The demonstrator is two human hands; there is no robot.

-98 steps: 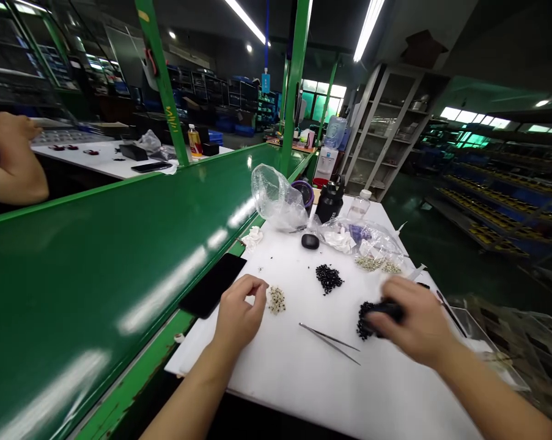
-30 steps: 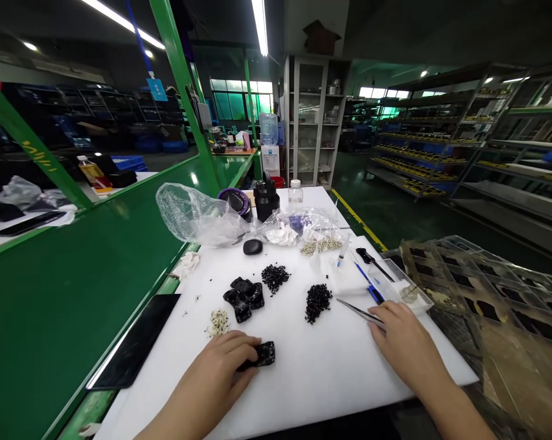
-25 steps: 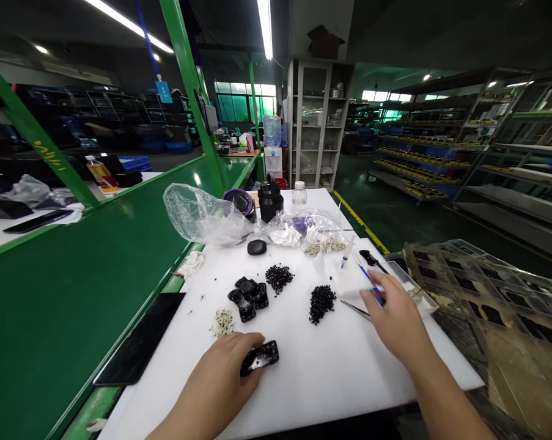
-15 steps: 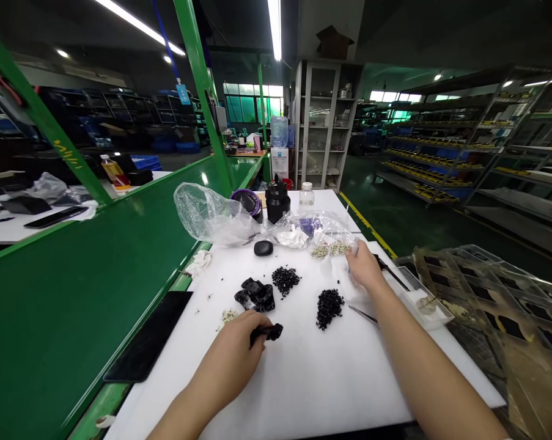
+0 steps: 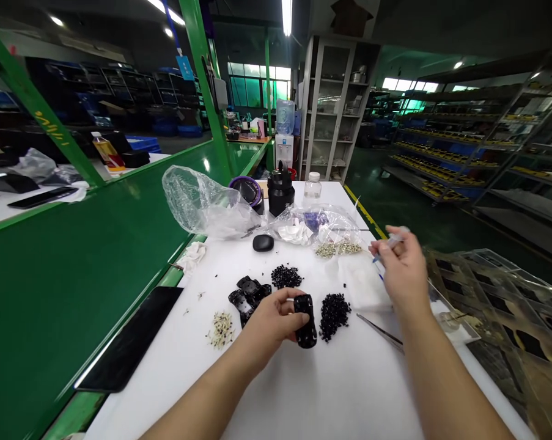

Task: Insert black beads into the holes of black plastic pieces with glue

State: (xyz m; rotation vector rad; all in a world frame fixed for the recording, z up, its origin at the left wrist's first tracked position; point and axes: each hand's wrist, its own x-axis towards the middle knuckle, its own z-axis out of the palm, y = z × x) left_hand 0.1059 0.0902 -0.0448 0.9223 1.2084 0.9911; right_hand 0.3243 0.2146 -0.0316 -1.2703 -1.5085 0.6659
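My left hand is closed on a small black plastic shell, held upright above the white table between two heaps of tiny black parts, the far heap and the right heap. In my raised right hand is a slim translucent syringe with a blue tip pointing down to the left. More black shells lie piled beyond my left wrist. A scatter of small pale pieces sits left of that wrist. Metal tweezers rest below my right hand.
Across the back stand a clear plastic bag, a black bottle and a clear jar. A black mouse lies in front of them. At left is a dark flat panel; at right, a clear compartment tray.
My left hand has lifted the black shell and moved it right, toward the right heap. My right hand has risen and moved right, bringing the syringe up from the table.
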